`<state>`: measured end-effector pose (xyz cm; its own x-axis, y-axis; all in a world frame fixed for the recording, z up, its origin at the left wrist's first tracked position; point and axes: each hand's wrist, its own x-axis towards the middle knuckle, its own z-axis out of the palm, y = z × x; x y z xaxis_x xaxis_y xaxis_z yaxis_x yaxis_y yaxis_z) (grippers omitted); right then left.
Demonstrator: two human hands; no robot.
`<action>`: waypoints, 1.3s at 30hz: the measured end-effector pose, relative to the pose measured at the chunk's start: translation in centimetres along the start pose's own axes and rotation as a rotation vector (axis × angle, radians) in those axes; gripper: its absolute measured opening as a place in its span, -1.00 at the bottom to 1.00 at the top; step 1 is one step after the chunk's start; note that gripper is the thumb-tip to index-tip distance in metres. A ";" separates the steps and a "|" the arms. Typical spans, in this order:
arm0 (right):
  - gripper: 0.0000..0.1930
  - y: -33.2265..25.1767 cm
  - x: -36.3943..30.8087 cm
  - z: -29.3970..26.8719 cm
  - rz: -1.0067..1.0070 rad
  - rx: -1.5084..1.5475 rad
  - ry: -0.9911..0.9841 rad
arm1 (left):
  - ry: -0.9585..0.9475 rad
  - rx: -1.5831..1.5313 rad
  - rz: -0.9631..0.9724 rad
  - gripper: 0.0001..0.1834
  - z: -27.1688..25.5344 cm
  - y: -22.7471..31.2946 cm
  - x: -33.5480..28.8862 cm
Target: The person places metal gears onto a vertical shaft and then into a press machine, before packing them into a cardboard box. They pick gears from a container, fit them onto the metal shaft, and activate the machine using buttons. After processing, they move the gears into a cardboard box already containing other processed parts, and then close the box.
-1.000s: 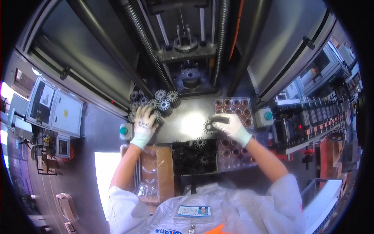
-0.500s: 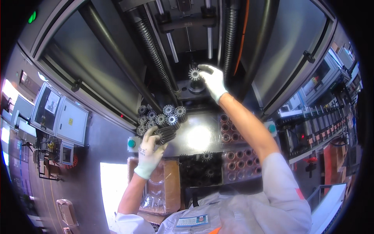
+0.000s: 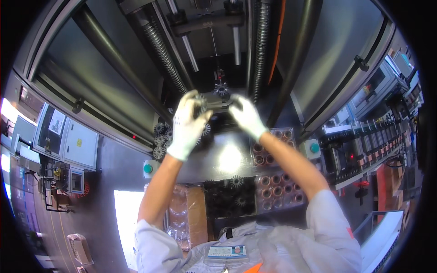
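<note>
A slotted, gear-shaped metal core (image 3: 221, 89) stands on the round fixture (image 3: 218, 103) inside the machine. To the right of it is my right hand (image 3: 248, 119) in a white glove, apart from the core; its fingertips are blurred, thumb and fingers look spread, with nothing visible between them. My left hand (image 3: 187, 125), gloved too, is raised left of the fixture. Its thumb and fingers curl round another slotted metal core (image 3: 200, 104), partly hidden by the glove. Behind and below that hand, more slotted cores (image 3: 160, 139) are piled on the metal plate.
Clear trays of copper-coloured rings (image 3: 277, 191) lie at the right front of the plate (image 3: 227, 154). Beside them a black tray (image 3: 223, 204) holds several cores. A cardboard box with plastic film (image 3: 195, 214) is at the left front. Green buttons (image 3: 148, 169) flank the plate; dark columns (image 3: 123, 59) rise inside the machine.
My left hand has lifted a core off the pile and carried it up towards the fixture. My right hand has let go of its core, now on the fixture, and drawn back.
</note>
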<state>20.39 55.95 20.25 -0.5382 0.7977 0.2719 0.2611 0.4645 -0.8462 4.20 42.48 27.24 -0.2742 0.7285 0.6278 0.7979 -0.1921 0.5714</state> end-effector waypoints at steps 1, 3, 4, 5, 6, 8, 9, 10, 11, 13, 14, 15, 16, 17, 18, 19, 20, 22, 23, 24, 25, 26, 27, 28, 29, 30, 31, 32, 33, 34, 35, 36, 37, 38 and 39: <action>-0.55 1.6 -2.5 -0.1 -0.046 -0.042 -0.019 | 0.000 0.019 0.019 -0.66 0.9 0.0 1.4; -0.60 2.9 -6.8 -0.5 0.096 0.047 -0.178 | -0.015 0.069 0.047 -0.66 2.6 -0.6 3.9; -0.62 2.4 -8.6 -1.2 0.284 0.177 -0.314 | -0.028 0.100 0.056 -0.66 3.3 -0.9 4.9; -0.63 2.6 -9.9 -1.6 0.226 0.124 -0.327 | -0.053 0.094 0.091 -0.65 3.8 -1.3 5.7; -0.64 2.9 -11.1 -2.2 0.172 0.073 -0.338 | -0.066 0.099 0.152 -0.65 4.6 -2.0 6.3; -0.65 3.1 -12.6 -3.0 0.172 0.086 -0.369 | -0.172 0.124 0.229 -0.64 4.6 -2.2 8.2; -0.65 3.2 -13.2 -3.1 0.141 0.061 -0.382 | -0.245 0.125 0.252 -0.63 4.6 -2.4 9.0; -0.65 3.2 -13.5 -3.4 0.104 0.036 -0.397 | -0.313 0.128 0.277 -0.62 4.6 -2.4 9.9; -0.65 3.1 -13.7 -3.5 0.128 0.049 -0.439 | -0.355 0.130 0.288 -0.60 4.9 -2.4 10.4; -0.65 3.2 -14.1 -3.1 0.144 0.053 -0.478 | -0.382 0.172 0.312 -0.60 5.0 -2.7 11.4; -0.65 3.3 -14.2 -3.0 0.150 0.048 -0.503 | -0.424 0.160 0.242 -0.61 4.9 -2.7 11.7; -0.67 3.8 -14.3 -2.5 0.065 0.051 -0.505 | -0.416 0.157 0.216 -0.64 4.9 -3.4 12.0; -0.67 3.7 -14.6 -2.5 0.079 0.061 -0.513 | -0.457 0.150 0.111 -0.65 4.8 -2.3 12.0; -0.68 3.5 -14.6 -2.6 0.075 0.040 -0.523 | -0.463 0.135 0.042 -0.65 5.2 -1.8 12.1; -0.68 3.3 -14.6 -2.6 0.063 0.020 -0.537 | -0.463 0.127 -0.027 -0.65 5.5 -1.9 12.2; -0.66 3.9 -14.9 -2.1 -0.076 0.014 -0.514 | -0.467 0.141 -0.012 -0.64 5.6 -2.2 12.1; -0.66 3.9 -15.0 -1.9 -0.069 0.024 -0.524 | -0.457 0.243 0.068 -0.65 6.2 -2.4 11.6; -0.62 3.6 -14.8 -1.2 -0.198 -0.148 -0.607 | -0.491 0.340 0.108 -0.68 8.0 -4.2 10.1; -0.57 3.1 -14.8 -0.9 -0.266 -0.186 -0.645 | -0.461 0.370 0.189 -0.70 8.7 -5.6 8.5; -0.57 3.0 -14.9 -0.6 -0.262 -0.179 -0.650 | -0.412 0.412 0.127 -0.69 9.9 -5.5 7.2; -0.55 2.7 -15.0 -0.2 -0.277 -0.228 -0.695 | -0.439 0.368 0.066 -0.69 9.6 -5.9 7.0; -0.54 2.4 -14.8 0.4 -0.298 -0.276 -0.743 | -0.462 0.326 0.002 -0.68 9.0 -6.5 7.1; -0.50 1.7 -14.7 0.9 -0.311 -0.347 -0.828 | -0.501 0.444 0.020 -0.62 8.4 -6.6 6.9; -0.50 1.8 -14.7 1.3 -0.314 -0.341 -0.841 | -0.515 0.578 0.046 -0.49 7.9 -5.4 6.4; -0.49 1.7 -14.8 1.9 -0.360 -0.397 -0.876 | -0.496 0.624 0.086 -0.42 7.4 -4.6 5.5; -0.48 1.3 -14.7 2.7 -0.424 -0.450 -0.910 | -0.472 0.685 0.121 -0.35 6.1 -4.0 4.5; -0.47 1.3 -14.6 3.2 -0.458 -0.479 -0.956 | -0.427 0.599 0.147 -0.32 4.7 -3.3 3.2; -0.52 2.7 -15.3 4.2 -0.513 -0.513 -0.891 | -0.328 0.598 0.207 -0.35 3.2 -2.7 1.6; -0.56 3.3 -15.5 4.1 -0.521 -0.521 -0.881 | -0.336 0.555 0.168 -0.41 0.8 -1.5 0.2; -0.61 3.7 -15.6 4.2 -0.534 -0.525 -0.872 | -0.343 0.517 0.126 -0.46 -2.0 -0.7 -1.6; -0.65 3.3 -15.4 4.3 -0.486 -0.540 -0.901 | -0.363 0.507 -0.038 -0.52 -4.8 -0.4 -3.9; -0.69 2.7 -15.0 3.8 -0.432 -0.564 -0.929 | -0.376 0.485 -0.198 -0.57 -7.5 -0.5 -6.4; -0.74 2.2 -14.8 3.6 -0.400 -0.530 -0.899 | -0.427 0.482 -0.413 -0.59 -10.4 -1.1 -9.6; -0.76 2.2 -14.7 3.3 -0.416 -0.471 -0.841 | -0.476 0.461 -0.626 -0.61 -12.6 -2.6 -13.7; -0.76 1.6 -14.4 2.9 -0.398 -0.433 -0.827 | -0.469 0.463 -0.675 -0.61 -14.6 -4.5 -18.9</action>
<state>26.18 44.09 13.69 -0.9924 0.1148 -0.0441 0.1218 0.8688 -0.4799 -2.04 19.94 20.54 -0.5923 0.8003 -0.0934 0.7111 0.5737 0.4064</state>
